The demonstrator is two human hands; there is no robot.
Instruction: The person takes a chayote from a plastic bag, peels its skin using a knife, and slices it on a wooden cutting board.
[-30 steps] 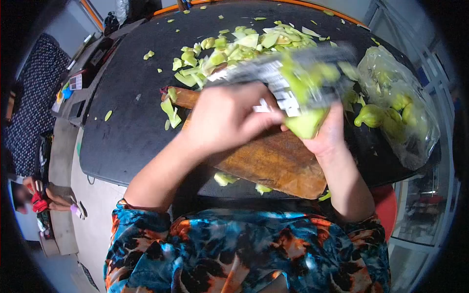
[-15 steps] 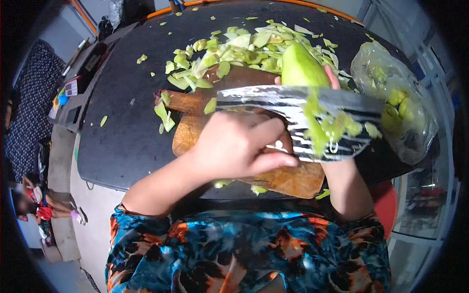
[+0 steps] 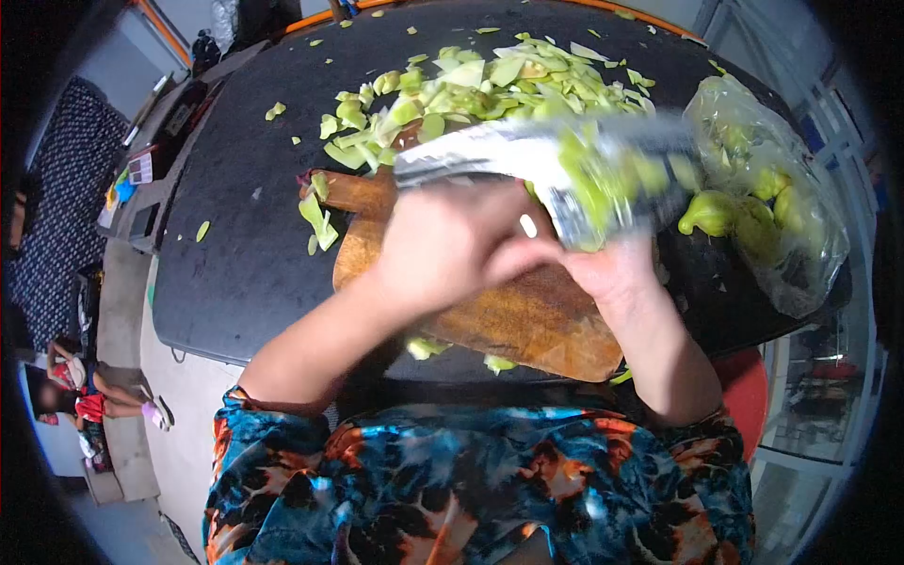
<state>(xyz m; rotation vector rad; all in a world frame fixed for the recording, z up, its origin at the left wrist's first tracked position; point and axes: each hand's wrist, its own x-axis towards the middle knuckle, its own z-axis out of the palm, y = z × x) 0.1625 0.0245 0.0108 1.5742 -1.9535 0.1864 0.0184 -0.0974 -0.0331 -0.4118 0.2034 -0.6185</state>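
Note:
My left hand (image 3: 452, 240) is closed around the handle of a broad knife (image 3: 480, 146), smeared by motion. Green slices (image 3: 603, 184) cling to its blade, which extends right above the cutting board. My right hand (image 3: 612, 268) is raised behind the blade with its palm towards me; most of its fingers are hidden. The green mango it held stands behind the knife, almost wholly covered. Below both hands lies a wooden cutting board (image 3: 527, 320), its handle pointing left. A heap of pale green slices (image 3: 508, 80) spreads beyond the board.
A clear plastic bag (image 3: 810, 264) with several green fruits stands at the right of the black table (image 3: 235, 282). One green fruit (image 3: 711, 214) sits at the bag's near left side. A red stool (image 3: 744, 395) is below right. A person (image 3: 89, 386) is at far left.
The knife has swung up and slightly left with my left hand, now covering the mango. My right wrist shows more. A fruit by the bag, formerly behind the blade, is visible.

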